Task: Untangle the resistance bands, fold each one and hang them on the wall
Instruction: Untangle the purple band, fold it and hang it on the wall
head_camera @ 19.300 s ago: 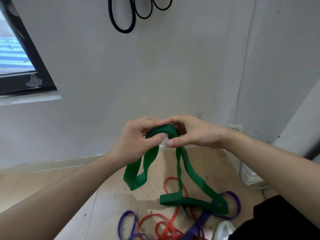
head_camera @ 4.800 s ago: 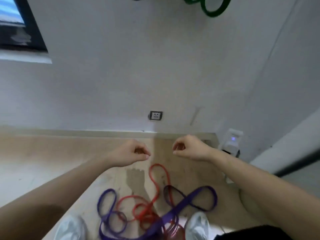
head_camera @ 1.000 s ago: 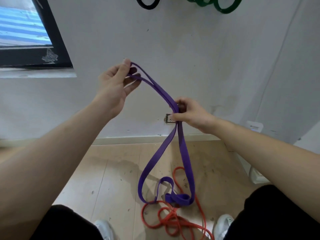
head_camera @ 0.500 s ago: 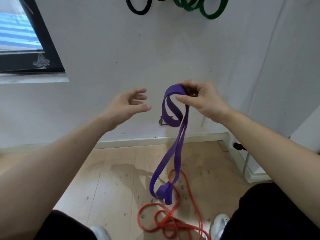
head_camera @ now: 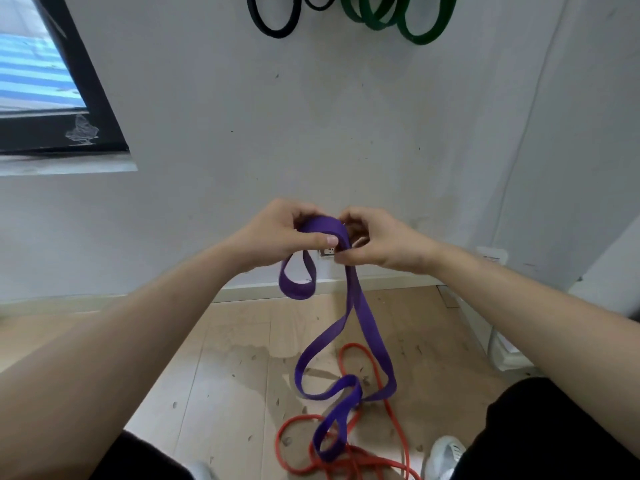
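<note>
The left hand (head_camera: 277, 237) and right hand (head_camera: 379, 245) are close together in front of the white wall (head_camera: 346, 116). Each has its fingers curled around the top of the wide, flat purple resistance band (head_camera: 325, 229). 1 short loop hangs under the left hand. A longer, twisted loop drops from the right hand to the thin red resistance band (head_camera: 349, 464), which lies tangled on the pale wooden floor (head_camera: 225, 358). Higher on the wall hang a thin black band (head_camera: 275, 33) and coiled green bands (head_camera: 420, 39).

Bare wall (head_camera: 346, 133) beneath hung bands (head_camera: 420, 39)
</note>
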The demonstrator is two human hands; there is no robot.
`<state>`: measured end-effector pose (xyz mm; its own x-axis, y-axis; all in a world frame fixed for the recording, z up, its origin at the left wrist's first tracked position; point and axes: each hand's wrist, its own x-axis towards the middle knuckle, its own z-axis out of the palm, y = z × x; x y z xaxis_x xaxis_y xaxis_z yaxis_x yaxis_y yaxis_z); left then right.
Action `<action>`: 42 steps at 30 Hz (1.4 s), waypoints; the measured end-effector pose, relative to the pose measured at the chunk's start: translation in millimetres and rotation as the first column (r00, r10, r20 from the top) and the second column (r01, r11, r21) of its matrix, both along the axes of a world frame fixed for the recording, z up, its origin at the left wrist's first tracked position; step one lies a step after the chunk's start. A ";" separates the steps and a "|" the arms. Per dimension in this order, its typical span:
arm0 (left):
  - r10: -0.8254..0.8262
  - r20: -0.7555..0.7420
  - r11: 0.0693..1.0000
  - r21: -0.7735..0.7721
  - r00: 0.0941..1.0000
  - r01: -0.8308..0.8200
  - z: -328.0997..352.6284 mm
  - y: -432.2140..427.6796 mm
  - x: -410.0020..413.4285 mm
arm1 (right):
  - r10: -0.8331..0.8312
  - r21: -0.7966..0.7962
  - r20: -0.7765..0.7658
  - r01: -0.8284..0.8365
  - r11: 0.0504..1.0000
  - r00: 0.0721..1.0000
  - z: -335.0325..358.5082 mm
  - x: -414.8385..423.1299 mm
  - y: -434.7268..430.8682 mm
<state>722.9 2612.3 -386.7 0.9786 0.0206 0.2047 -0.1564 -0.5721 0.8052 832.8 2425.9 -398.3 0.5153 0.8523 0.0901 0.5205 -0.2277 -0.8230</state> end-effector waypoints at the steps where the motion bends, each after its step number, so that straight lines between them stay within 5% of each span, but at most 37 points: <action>1: 0.006 0.008 0.999 -0.054 1.000 -0.006 1.5 -1.0 -1.0 | 0.007 -0.026 -0.014 -0.008 1.000 1.000 -7.4 0.3 1.9; 7: 0.223 0.153 0.918 -0.364 0.963 -0.155 14.1 12.3 -5.6 | -0.035 -0.168 -0.113 0.016 0.986 0.993 -42.9 6.3 5.0; 12: 0.329 0.148 0.867 -0.439 0.933 -0.236 9.0 39.0 -10.8 | -0.116 -0.058 -0.207 0.106 0.993 0.971 -33.2 16.8 3.0; 20: 0.297 -0.062 0.906 -0.296 0.953 -0.302 -15.2 75.4 -27.0 | -0.251 0.241 -0.203 0.297 0.924 0.947 8.4 21.2 -10.7; 27: 0.137 -0.161 0.980 -0.120 0.977 -0.158 -12.1 39.3 -13.6 | -0.202 0.491 -0.147 0.249 0.835 0.968 41.2 2.8 -3.6; 33: 0.027 -0.045 0.954 -0.297 0.999 -0.039 3.0 3.4 -0.4 | -0.140 0.256 0.030 0.128 0.958 0.990 36.3 -2.6 -4.8; 42: 0.061 -0.018 0.967 -0.246 0.998 -0.063 3.9 -12.0 5.5 | -0.071 0.116 -0.052 0.077 0.990 0.996 15.6 -3.7 -5.8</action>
